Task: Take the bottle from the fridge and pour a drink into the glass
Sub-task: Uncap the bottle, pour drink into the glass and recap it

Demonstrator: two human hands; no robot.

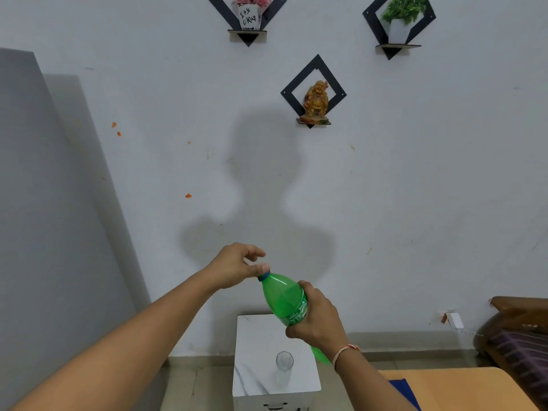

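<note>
A green plastic bottle (pixel 283 298) with a blue cap is held tilted in the air above a small white table (pixel 255 345). My right hand (pixel 317 318) grips the bottle round its labelled middle. At the bottle's top, my left hand (pixel 237 265) pinches the blue cap between thumb and fingers. A clear empty glass (pixel 284 363) stands upright on the table, below the bottle. The bottle's lower end shows behind my right wrist.
A grey fridge door (pixel 44 203) rises along the left. Wall shelves hold a golden figurine (pixel 315 99) and potted plants. A dark wooden seat (pixel 519 330) stands at the right, with an orange surface (pixel 456 387) in the lower right.
</note>
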